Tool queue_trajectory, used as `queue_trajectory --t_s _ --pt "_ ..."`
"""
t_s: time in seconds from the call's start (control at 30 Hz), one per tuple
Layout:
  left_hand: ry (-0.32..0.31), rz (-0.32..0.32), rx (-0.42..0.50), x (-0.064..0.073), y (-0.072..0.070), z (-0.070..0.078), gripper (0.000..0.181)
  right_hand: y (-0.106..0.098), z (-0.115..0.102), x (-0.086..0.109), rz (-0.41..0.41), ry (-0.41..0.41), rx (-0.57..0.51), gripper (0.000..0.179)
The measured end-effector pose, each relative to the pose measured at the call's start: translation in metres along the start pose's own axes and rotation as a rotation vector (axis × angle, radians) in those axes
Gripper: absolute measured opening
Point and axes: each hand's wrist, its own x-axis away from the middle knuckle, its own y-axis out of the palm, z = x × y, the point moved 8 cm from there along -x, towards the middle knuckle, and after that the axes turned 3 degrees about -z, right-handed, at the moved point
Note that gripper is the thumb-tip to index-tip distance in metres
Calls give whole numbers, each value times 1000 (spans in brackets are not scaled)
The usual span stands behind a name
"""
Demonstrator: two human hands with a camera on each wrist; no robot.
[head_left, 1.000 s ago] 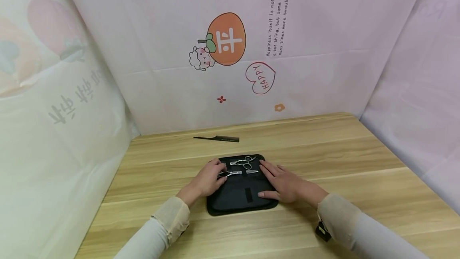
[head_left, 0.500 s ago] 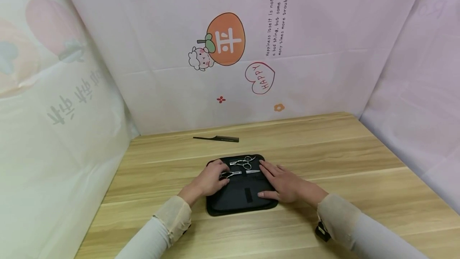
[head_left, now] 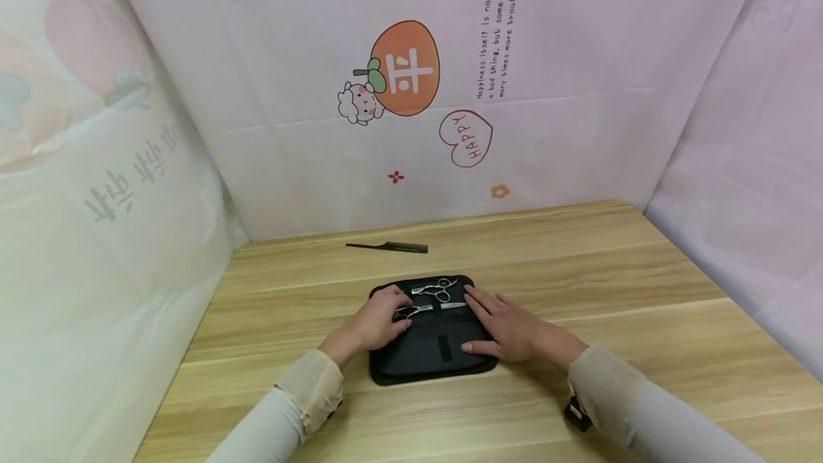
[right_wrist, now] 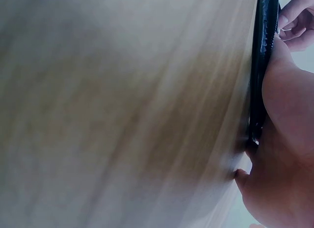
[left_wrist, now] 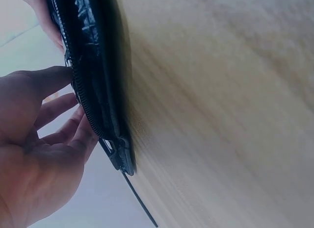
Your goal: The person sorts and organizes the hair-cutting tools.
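"What is your left hand (head_left: 378, 320) doing?"
"It holds the nearer scissors (head_left: 421, 309) by the handles, my thumb and fingers curled in close. They lie in the open black case (head_left: 408, 359), passing under a strap (head_left: 437, 310)."
"And your right hand (head_left: 504, 327)?"
"That rests on the case's right edge, fingers straight, thumb well apart from them."
"What else is there?"
"The other scissors (head_left: 439, 291) lie just beyond, also in the case. Past it, a dark comb (head_left: 406, 247) lies on the desk (head_left: 579, 256)."
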Motion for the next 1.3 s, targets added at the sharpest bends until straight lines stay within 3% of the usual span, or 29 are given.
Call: queue_trajectory --t_s 0.37,1.3 --pt "11 -5 -4 0 0 3 29 5 5 -1 58 -23 -3 98" --pt "-51 -54 -51 -10 9 10 32 10 12 -4 57 -4 4 98"
